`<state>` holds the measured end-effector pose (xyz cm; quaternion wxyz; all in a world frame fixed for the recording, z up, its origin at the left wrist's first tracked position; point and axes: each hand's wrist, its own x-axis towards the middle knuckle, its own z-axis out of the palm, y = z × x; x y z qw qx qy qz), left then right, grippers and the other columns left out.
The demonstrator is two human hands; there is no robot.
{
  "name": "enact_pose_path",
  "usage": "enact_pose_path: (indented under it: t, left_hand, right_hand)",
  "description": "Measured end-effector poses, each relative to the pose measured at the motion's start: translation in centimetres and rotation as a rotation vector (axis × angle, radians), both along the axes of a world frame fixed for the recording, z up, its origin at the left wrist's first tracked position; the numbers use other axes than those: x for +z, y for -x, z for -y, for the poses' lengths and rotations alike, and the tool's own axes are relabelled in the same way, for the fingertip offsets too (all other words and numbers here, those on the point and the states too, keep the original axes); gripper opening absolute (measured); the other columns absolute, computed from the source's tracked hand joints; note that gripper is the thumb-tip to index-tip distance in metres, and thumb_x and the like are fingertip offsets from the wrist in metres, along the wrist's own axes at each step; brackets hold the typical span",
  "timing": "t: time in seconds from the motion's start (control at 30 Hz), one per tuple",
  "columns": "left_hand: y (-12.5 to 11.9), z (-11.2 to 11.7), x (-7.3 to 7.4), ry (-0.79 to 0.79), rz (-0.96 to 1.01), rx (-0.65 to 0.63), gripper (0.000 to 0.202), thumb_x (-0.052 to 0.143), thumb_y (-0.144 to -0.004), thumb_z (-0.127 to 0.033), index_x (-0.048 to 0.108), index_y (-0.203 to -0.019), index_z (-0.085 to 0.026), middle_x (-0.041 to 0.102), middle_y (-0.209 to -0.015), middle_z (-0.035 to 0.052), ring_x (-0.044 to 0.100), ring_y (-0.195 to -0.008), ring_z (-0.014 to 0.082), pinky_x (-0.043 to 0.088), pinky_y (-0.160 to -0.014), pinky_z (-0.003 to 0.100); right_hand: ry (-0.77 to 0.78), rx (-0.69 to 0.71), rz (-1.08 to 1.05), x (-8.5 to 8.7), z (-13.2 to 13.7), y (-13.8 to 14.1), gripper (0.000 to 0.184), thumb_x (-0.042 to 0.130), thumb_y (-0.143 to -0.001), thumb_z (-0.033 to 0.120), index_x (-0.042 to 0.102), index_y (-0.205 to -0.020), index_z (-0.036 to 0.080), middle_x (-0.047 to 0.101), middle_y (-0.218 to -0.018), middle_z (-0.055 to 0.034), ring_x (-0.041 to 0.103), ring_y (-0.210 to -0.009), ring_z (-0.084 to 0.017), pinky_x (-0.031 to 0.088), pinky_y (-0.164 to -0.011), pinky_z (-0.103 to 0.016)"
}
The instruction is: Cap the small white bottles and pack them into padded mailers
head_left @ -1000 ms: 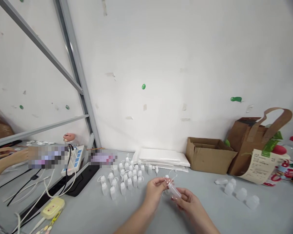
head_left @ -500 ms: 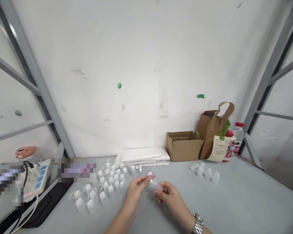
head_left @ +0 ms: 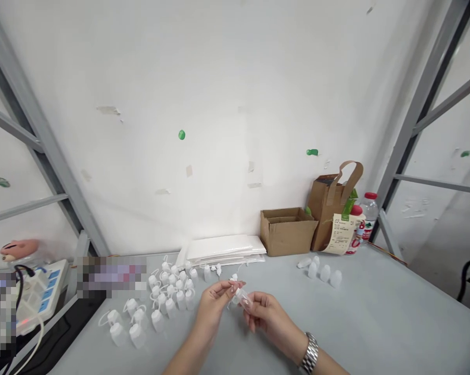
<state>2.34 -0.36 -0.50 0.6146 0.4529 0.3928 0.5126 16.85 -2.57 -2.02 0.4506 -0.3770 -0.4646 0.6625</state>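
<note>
My right hand [head_left: 265, 316] is closed round a small translucent plastic bottle [head_left: 241, 298], held tilted above the grey table [head_left: 394, 323]. My left hand [head_left: 216, 302] pinches the small cap piece at the bottle's neck with thumb and fingertips. The two hands meet at the middle of the table's near part. A watch sits on my right wrist. Left of my hands stand several small white bottles [head_left: 168, 299] with tethered caps.
A stack of white bags [head_left: 223, 249] lies by the wall. A cardboard box [head_left: 287, 230], a brown paper bag [head_left: 334, 208] and a water bottle [head_left: 368, 216] stand at the back right, with several cap-less bottles [head_left: 320, 271] before them. A power strip [head_left: 39, 294] lies far left.
The view has swung to the right, bringing the right-hand metal frame into sight. My hands stay together on the bottle, the left fingers still at its cap.
</note>
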Motion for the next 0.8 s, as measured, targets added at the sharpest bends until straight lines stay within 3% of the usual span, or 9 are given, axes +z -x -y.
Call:
enact_pose_path:
  t: [0.1,0.23,0.3,0.43,0.57,0.8]
  left_hand:
    - [0.0,0.2,0.2,-0.012,0.003,0.002,0.029,0.075,-0.057,-0.041,0.071,-0.073,-0.017,0.073,-0.094,0.0096,0.060,-0.102,0.0269,0.040,-0.094,0.037]
    - [-0.1,0.1,0.1,0.004,-0.096,0.002,0.042,0.067,-0.063,-0.052,0.072,-0.083,-0.015,0.073,-0.094,0.0103,0.062,-0.099,0.0273,0.041,-0.092,0.037]
    - [-0.3,0.1,0.1,-0.027,-0.199,-0.032,0.044,0.065,-0.062,-0.054,0.073,-0.080,-0.014,0.074,-0.088,0.0097,0.063,-0.093,0.0275,0.044,-0.088,0.036]
    - [-0.5,0.4,0.2,-0.110,-0.384,-0.076,0.029,0.068,-0.060,-0.043,0.073,-0.072,-0.017,0.075,-0.081,0.0062,0.065,-0.083,0.0252,0.047,-0.079,0.032]
    - [-0.3,0.6,0.4,-0.139,-0.541,0.021,0.016,0.063,-0.063,-0.034,0.072,-0.065,-0.020,0.075,-0.076,0.0040,0.066,-0.080,0.0238,0.047,-0.079,0.032]
    - [0.4,0.8,2.1,-0.071,-0.348,-0.108,0.021,0.068,-0.062,-0.039,0.069,-0.059,-0.019,0.072,-0.062,0.0051,0.066,-0.068,0.0227,0.048,-0.072,0.031]
  right_hand:
    - [-0.039,0.013,0.045,0.1,0.1,-0.3,0.043,0.064,-0.067,0.057,0.055,-0.070,0.015,0.054,-0.056,0.0022,0.045,-0.043,-0.008,0.034,-0.047,-0.023]
    - [-0.382,-0.373,0.477,-0.1,0.4,-0.8,0.030,0.057,-0.077,0.048,0.057,-0.079,0.018,0.061,-0.071,-0.0024,0.054,-0.067,-0.017,0.042,-0.064,-0.029]
    - [-0.553,-0.490,0.677,-0.4,0.6,-1.0,0.021,0.052,-0.084,0.039,0.058,-0.088,0.019,0.063,-0.083,-0.0051,0.055,-0.080,-0.020,0.041,-0.074,-0.033]
    - [-0.838,-0.513,0.929,-1.0,0.7,-1.3,0.013,0.046,-0.087,0.023,0.056,-0.095,0.018,0.063,-0.080,-0.0043,0.056,-0.076,-0.019,0.040,-0.078,-0.036]
    - [-1.050,-0.563,1.059,-1.1,0.5,-1.2,0.016,0.042,-0.088,0.015,0.054,-0.099,0.018,0.062,-0.078,-0.0026,0.057,-0.073,-0.017,0.037,-0.081,-0.037]
    - [-1.175,-0.645,1.156,-0.2,0.7,-1.1,0.023,0.039,-0.088,0.010,0.055,-0.102,0.019,0.064,-0.074,-0.0017,0.057,-0.071,-0.016,0.032,-0.082,-0.036]
